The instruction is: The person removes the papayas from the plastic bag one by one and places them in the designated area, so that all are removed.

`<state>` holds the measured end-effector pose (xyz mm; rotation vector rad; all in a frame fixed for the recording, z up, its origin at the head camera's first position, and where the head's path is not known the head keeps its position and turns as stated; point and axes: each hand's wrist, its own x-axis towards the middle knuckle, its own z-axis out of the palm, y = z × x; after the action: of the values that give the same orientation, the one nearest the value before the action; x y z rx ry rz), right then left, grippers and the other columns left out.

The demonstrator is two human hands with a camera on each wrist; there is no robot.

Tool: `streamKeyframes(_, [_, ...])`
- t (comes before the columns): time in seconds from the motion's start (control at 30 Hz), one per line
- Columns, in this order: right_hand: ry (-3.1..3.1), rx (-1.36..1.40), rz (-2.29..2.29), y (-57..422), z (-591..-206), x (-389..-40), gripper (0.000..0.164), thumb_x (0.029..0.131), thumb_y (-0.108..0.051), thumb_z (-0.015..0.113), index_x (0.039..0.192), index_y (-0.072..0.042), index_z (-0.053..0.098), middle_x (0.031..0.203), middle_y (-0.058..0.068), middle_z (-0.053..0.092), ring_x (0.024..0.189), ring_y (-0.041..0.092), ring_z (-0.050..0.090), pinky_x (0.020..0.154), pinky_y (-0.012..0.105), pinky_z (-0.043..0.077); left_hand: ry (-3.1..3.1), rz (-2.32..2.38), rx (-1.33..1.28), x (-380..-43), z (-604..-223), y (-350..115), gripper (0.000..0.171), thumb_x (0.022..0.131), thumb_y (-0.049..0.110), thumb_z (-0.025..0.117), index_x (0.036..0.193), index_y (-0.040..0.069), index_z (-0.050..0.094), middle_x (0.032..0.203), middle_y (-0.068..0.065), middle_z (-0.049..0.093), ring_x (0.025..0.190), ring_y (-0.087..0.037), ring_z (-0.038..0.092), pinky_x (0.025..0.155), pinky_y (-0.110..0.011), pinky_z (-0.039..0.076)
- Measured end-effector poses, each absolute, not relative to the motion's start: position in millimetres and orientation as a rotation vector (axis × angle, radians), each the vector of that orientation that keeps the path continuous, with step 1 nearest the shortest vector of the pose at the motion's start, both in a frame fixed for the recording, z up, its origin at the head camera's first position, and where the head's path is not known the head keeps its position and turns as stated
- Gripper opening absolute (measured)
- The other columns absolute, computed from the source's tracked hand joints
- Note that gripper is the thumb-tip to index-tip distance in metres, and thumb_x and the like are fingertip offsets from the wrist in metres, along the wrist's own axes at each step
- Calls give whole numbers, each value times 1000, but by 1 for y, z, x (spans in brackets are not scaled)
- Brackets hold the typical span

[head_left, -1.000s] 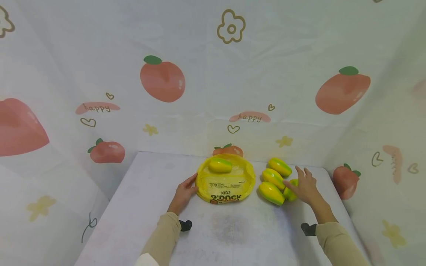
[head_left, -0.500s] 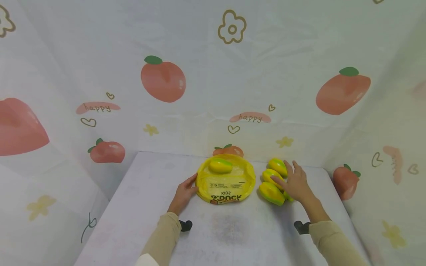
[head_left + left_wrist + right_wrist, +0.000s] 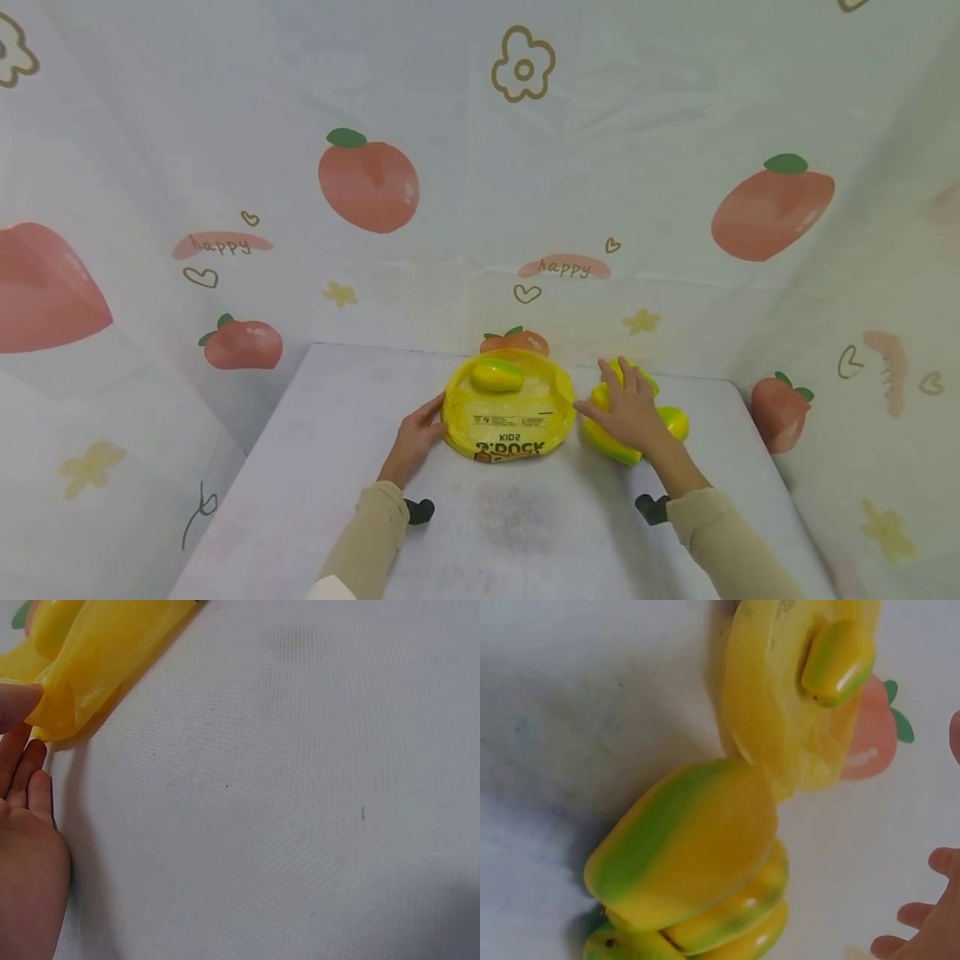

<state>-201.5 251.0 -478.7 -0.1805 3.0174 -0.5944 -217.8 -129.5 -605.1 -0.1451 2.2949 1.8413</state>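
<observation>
In the head view, a yellow plastic bag [image 3: 517, 404] with a wide round mouth and dark print stands on the table, one yellow-green papaya [image 3: 497, 375] inside it. My left hand [image 3: 411, 442] holds the bag's left edge, its thumb over the plastic in the left wrist view. Above a group of papayas to the bag's right hovers my right hand [image 3: 630, 412], fingers spread and nothing gripped. It hides much of the group; one papaya [image 3: 673, 423] shows beside the wrist. A large near papaya [image 3: 686, 844] fills the middle of the right wrist view, clear of the fingers.
The white table [image 3: 315, 517] backs onto a pale curtain [image 3: 465, 167] printed with peaches and flowers. Curtain also rises along the left and right sides. A black wrist mount [image 3: 651, 508] sits under the right sleeve.
My right hand has moved left across the papayas, from the right-hand one toward the bag. The left hand and the bag have stayed in place.
</observation>
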Motion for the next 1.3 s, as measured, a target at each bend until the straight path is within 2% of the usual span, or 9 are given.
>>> streamKeyframes(0.33, [3082, -349, -442, 220, -483, -209, 100, 91, -67, 60, 162, -7, 23, 166, 32, 14, 148, 61, 19, 120, 77, 18, 2290, 1857, -136, -218, -605, -129, 61, 94, 9, 64, 152, 24, 50, 163, 3, 42, 156, -23, 32, 129, -45, 28])
streamKeyframes(0.6, [3033, -327, -486, 202, -491, -218, 103, 88, -68, 62, 164, -12, 20, 169, 28, 10, 152, 59, 12, 122, 75, 16, 2275, 1871, -130, -218, -606, -130, 61, 95, 9, 64, 152, 25, 50, 163, 3, 42, 156, -23, 31, 129, -45, 28])
streamKeyframes(0.8, [3054, -372, -435, 192, -500, -227, 104, 88, -69, 62, 164, -12, 20, 168, 29, 11, 152, 58, 14, 122, 76, 15, 2280, 1875, -119, -217, -605, -130, 61, 95, 9, 64, 152, 25, 49, 163, 2, 42, 156, -23, 32, 129, -45, 28])
streamKeyframes(1.07, [3054, -398, -335, 176, -512, -234, 102, 89, -74, 54, 165, -18, 17, 171, 23, 4, 157, 51, 6, 124, 75, 7, 2280, 1879, -106, -218, -607, -131, 61, 95, 11, 64, 152, 26, 50, 162, 3, 43, 156, -22, 32, 129, -45, 28])
streamKeyframes(1.3, [3053, -402, -354, 163, -518, -237, 101, 89, -74, 56, 165, -18, 19, 172, 21, 5, 157, 51, 7, 123, 77, 5, 2286, 1881, -96, -218, -607, -131, 61, 94, 10, 64, 152, 26, 50, 162, 3, 43, 155, -22, 33, 129, -44, 28])
